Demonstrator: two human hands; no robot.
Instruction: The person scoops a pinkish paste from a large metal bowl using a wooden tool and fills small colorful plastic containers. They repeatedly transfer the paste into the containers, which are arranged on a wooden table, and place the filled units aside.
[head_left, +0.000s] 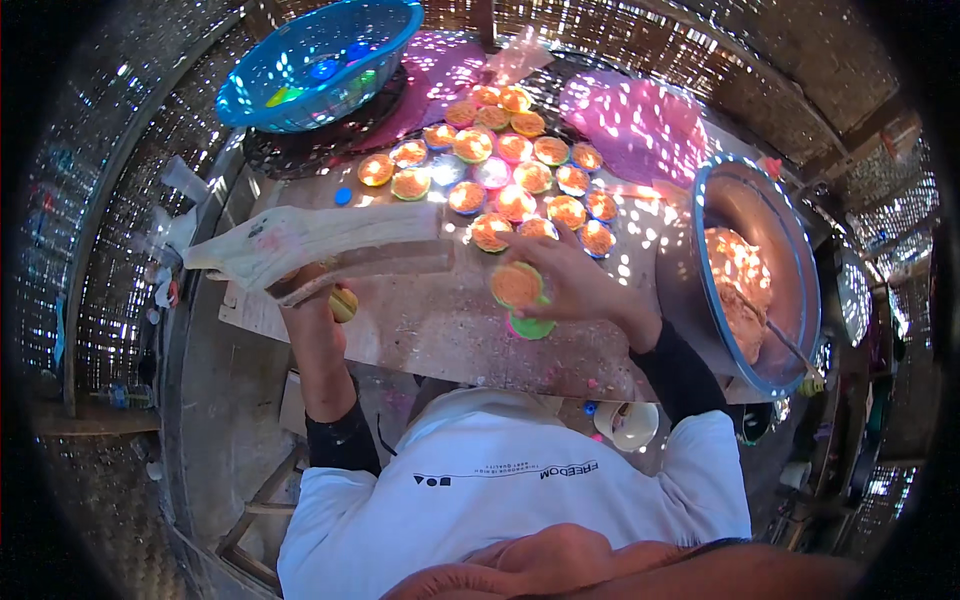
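Note:
My right hand (577, 281) holds a small round cup of orange-brown paste (517, 285) by its edge, above a green cup (532, 326) near the front of the wooden table (420, 337). Beyond it stand many similar filled cups (532, 178) in a loose cluster. At the left, my left hand (307, 281) is partly hidden under a long whitish piece (322, 232), perhaps cloth or plastic, with a flat strip along its near side. A small yellow-green round object (343, 304) sits against that hand; its fingers are mostly covered.
A blue basin (255, 112) with coloured items stands back left. A large blue-rimmed metal basin (697, 225) of orange-brown paste, with a stick in it, is at the right. Pink sheets (637, 124) lie at the back. A small blue cap (343, 196) and a white bucket (637, 431) are also visible.

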